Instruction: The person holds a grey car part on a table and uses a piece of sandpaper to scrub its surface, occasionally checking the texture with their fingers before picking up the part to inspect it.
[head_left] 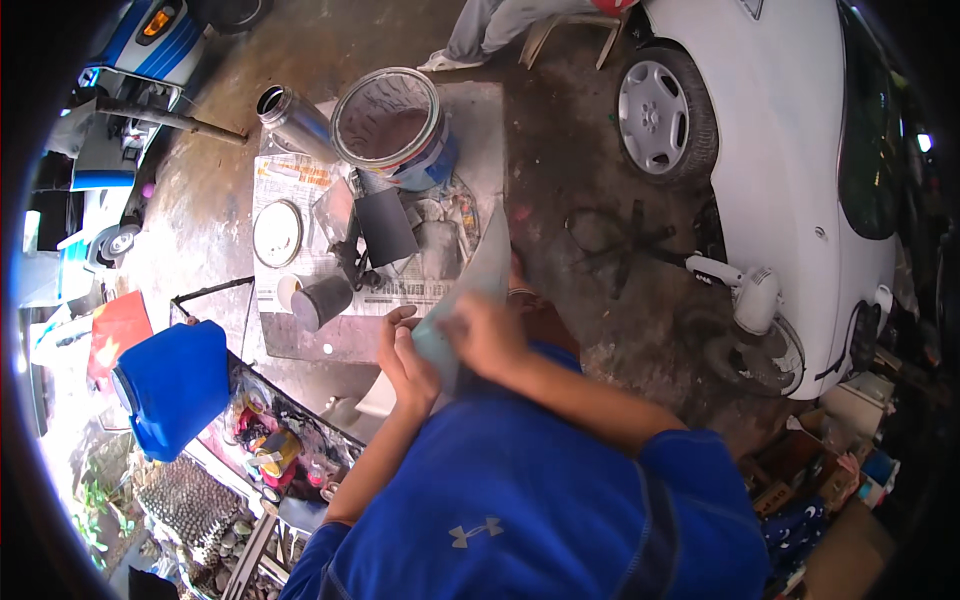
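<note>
Head view shows a pale bent panel [488, 262] in the middle, with the left hand [408, 368], fingers bent, at its seven o'clock side and the blurry right hand [490, 335] at four o'clock (I cannot tell if either one pinches it); a big open bucket [428, 165] sits at eleven o'clock

Garage-like workshop: white car [775, 130] at right, stained concrete floor [560, 150], worktop [478, 115] partly under newspaper [273, 188], smeared bucket [392, 125] at its far end.
</note>
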